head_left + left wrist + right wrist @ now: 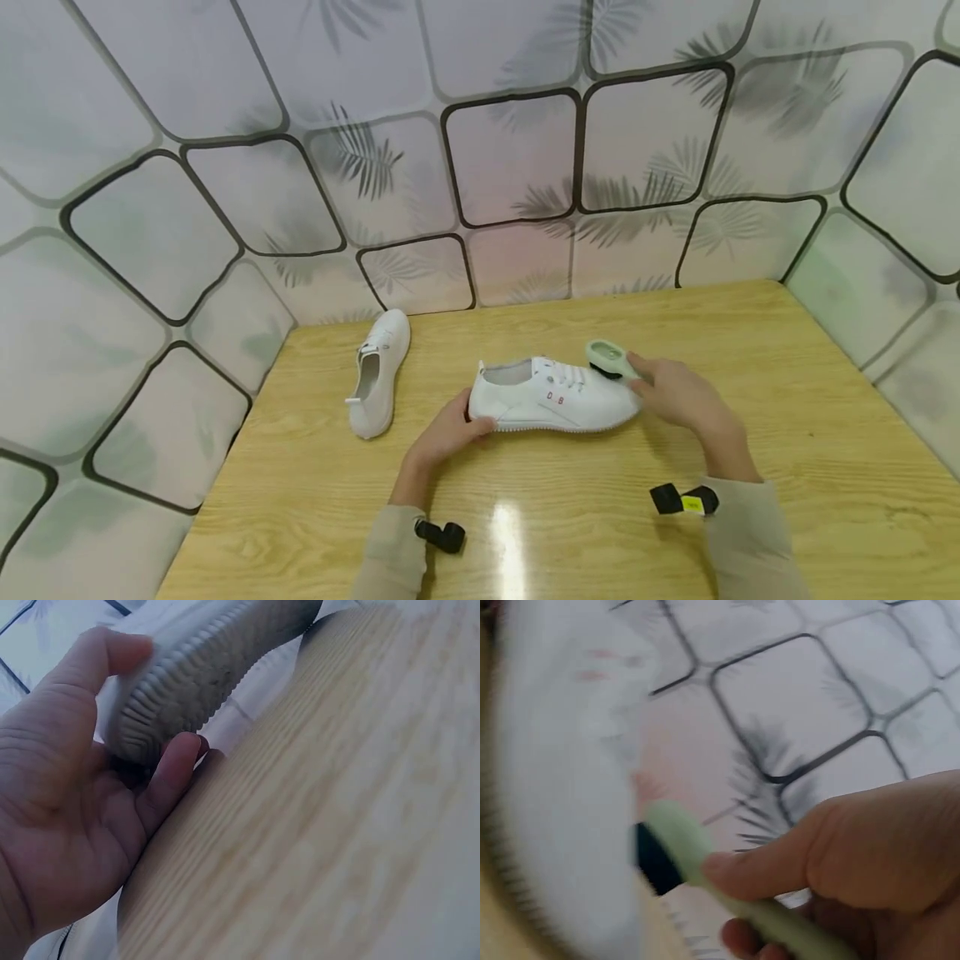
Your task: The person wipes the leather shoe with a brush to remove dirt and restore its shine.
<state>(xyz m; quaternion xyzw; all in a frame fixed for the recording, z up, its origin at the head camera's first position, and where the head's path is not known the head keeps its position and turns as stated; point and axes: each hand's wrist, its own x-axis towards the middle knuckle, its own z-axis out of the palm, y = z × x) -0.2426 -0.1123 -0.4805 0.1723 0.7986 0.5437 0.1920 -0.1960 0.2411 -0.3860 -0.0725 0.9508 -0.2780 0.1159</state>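
Note:
A white lace-up shoe (525,408) with red letters on its side lies across the middle of the table, toe to the right. Its heel is gripped by my left hand (448,432), the thumb on the sole edge; the left wrist view shows the ridged sole (187,690) tipped up off the wood. In my right hand (686,400) is a pale green shoe brush (609,358) with dark bristles, held by its handle against the upper near the toe. Close by in the right wrist view, the brush head (679,836) sits beside the blurred white upper.
A second white shoe (380,373) stands on the wooden table (585,525) to the left, toe pointing away. Patterned cloth walls (517,158) with dark outlines and leaf prints enclose the table at the back and sides.

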